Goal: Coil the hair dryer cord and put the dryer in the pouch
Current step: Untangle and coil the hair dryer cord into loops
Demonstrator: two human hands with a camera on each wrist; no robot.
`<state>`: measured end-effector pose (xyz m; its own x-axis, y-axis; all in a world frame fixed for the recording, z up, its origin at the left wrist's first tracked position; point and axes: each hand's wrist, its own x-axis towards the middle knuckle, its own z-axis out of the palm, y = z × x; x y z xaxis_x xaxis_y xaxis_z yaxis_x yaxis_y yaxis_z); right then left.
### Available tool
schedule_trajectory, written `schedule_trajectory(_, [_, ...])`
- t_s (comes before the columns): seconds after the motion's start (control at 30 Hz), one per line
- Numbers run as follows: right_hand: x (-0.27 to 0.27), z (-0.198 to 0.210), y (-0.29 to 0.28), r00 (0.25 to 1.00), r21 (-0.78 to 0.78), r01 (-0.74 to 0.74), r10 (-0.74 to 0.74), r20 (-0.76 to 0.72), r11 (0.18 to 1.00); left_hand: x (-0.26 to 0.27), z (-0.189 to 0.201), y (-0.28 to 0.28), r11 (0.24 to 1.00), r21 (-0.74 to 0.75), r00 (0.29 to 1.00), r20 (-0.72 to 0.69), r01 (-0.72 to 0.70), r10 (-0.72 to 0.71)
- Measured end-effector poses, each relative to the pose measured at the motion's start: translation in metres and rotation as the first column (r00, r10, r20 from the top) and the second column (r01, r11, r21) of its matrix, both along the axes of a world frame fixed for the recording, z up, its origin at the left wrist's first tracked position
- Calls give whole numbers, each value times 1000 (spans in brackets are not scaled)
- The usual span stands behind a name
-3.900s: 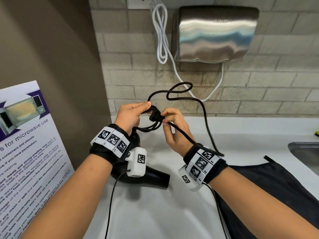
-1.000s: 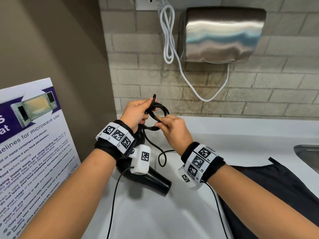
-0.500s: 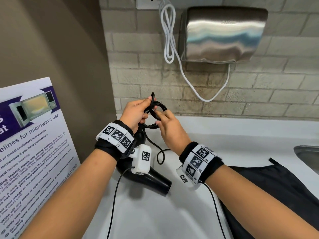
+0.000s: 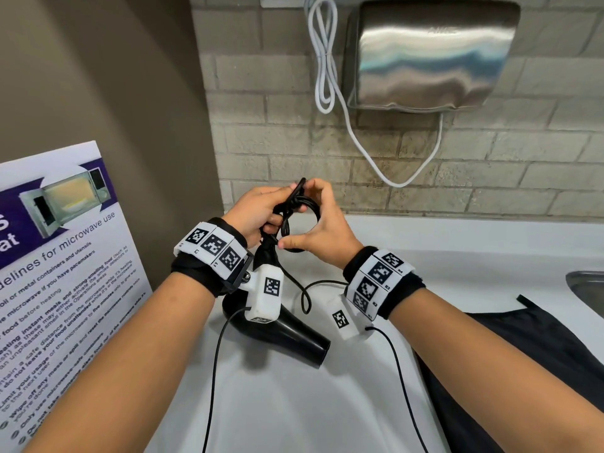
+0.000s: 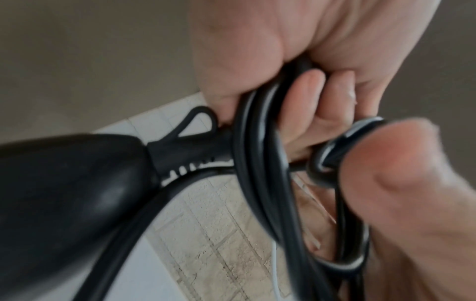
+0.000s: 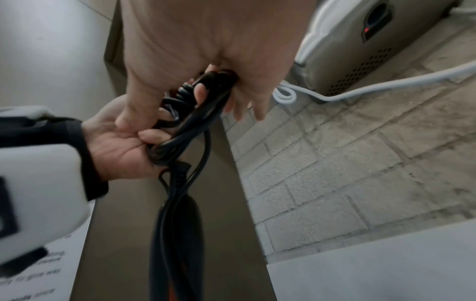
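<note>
Hair dryer (image 4: pixel 281 331), black, hangs nozzle-down just above the white table (image 4: pixel 294 403), its handle end raised toward my two hands at the far left of the scene. Cord (image 4: pixel 302 207), black, is gathered into a small bundle of loops held up between both hands, in front of the brick wall (image 4: pixel 457 158); a short loose stretch droops from the bundle and curls near my right wrist. My left hand (image 4: pixel 256 212) has its fingers curled round the looped strands, gripping them just beside the dryer's strain relief, as the left wrist view shows. My right hand (image 4: pixel 318 230) pinches the bundle's right side, thumb underneath and fingers bent over the top; the right wrist view shows its fingers wrapped over the strands. Pouch (image 4: pixel 523 371), black fabric, lies flat on the table at the near right, apart from the dryer. Above, a steel hand dryer (image 4: pixel 428 57) is mounted on the wall with a white cable (image 4: pixel 323 60) looped beside it. A microwave notice (image 4: pixel 55 273) stands at the left.
</note>
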<state>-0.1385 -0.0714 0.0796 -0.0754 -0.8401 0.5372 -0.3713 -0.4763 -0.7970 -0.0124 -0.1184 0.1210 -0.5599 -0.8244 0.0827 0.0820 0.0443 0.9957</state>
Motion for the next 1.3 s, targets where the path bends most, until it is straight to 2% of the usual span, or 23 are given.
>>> schedule_trajectory(0.13, [0, -1, -5, 991, 105, -62, 49, 121, 993, 4, 0, -2, 999, 20, 999, -17, 44, -44])
schedule_trajectory(0.23, [-2, -8, -8, 982, 85, -120, 105, 158, 989, 2, -1, 1, 996, -40, 996, 40, 76, -74])
schedule_trajectory(0.33, [-6, -13, -8, 994, 51, -67, 62, 94, 996, 1, 0, 4, 995, -74, 995, 77, 73, -67])
schedule_trajectory(0.43, [-17, -18, -4, 998, 57, 49, -51, 37, 997, -1, -3, 1, 1000, -2, 999, -35, 9, -9])
schedule_trajectory(0.57, [-41, -36, -2, 999, 69, 22, -26, 48, 997, -1, -4, 0, 1000, 15, 998, -56, -26, 27])
schedule_trajectory(0.67, [-56, -46, -3, 994, 64, 110, -111, 5, 992, -4, -3, 0, 999, 12, 998, -46, -47, 47])
schedule_trajectory(0.73, [-65, -52, 0, 987, 114, 155, -151, -47, 981, -5, -3, 0, 998, 16, 997, -59, -56, 57])
schedule_trajectory(0.83, [-84, -64, 2, 983, 272, 171, -144, -115, 947, -4, -4, 0, 997, 47, 992, -104, -68, 72])
schedule_trajectory(0.93, [-89, -71, 8, 975, 423, 204, -146, -165, 883, -7, -3, 6, 996, -29, 995, -38, -89, 88])
schedule_trajectory(1.03, [-79, -73, 10, 930, 378, 308, -193, -314, 873, -11, -3, 9, 991, -56, 992, -29, -124, 123])
schedule_trajectory(1.1, [-71, -73, 11, 944, 366, 247, -137, -300, 897, -12, -3, 10, 990, -66, 992, -26, -128, 126])
schedule_trajectory(1.2, [-57, -70, 10, 987, 365, 84, -25, -161, 927, -11, -3, 10, 989, -97, 994, -7, -110, 110])
schedule_trajectory(1.3, [-49, -59, 5, 997, 304, 30, -8, -73, 952, -8, -4, 9, 986, -135, 995, 30, -93, 98])
